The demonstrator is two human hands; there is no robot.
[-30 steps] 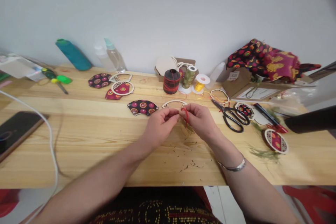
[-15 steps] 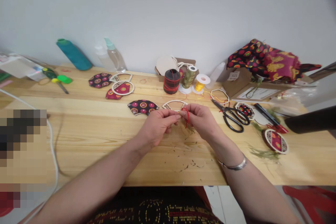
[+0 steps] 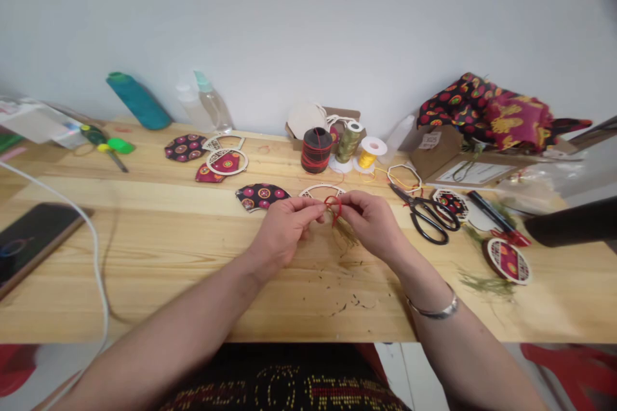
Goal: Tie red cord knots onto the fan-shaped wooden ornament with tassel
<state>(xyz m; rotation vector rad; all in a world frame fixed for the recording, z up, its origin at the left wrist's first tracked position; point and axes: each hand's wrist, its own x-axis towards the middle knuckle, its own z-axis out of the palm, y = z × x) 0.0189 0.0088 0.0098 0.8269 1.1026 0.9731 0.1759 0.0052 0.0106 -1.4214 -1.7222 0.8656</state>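
Toward the left end of the bench (image 3: 168,237) lies a phone (image 3: 41,244), and a white cable (image 3: 96,257) runs past it and over the front edge beside the left forearm (image 3: 187,327); a careless sweep there could snag it. A fan-shaped fabric piece (image 3: 263,196) lies just behind the left hand (image 3: 284,228), whose thumb and forefinger are pressed together beside a red cord (image 3: 339,210); I cannot tell whether anything is between them. The cord is looped over the middle of the bench, with green threads (image 3: 347,236) hanging below. The right hand (image 3: 376,221) pinches the cord; should that pinch slacken, the limp loop could spring open and the threads slip or tangle. Scissors (image 3: 412,201) lie just to its right, tips angled toward the back edge, so knuckles drifting that way might brush the blades
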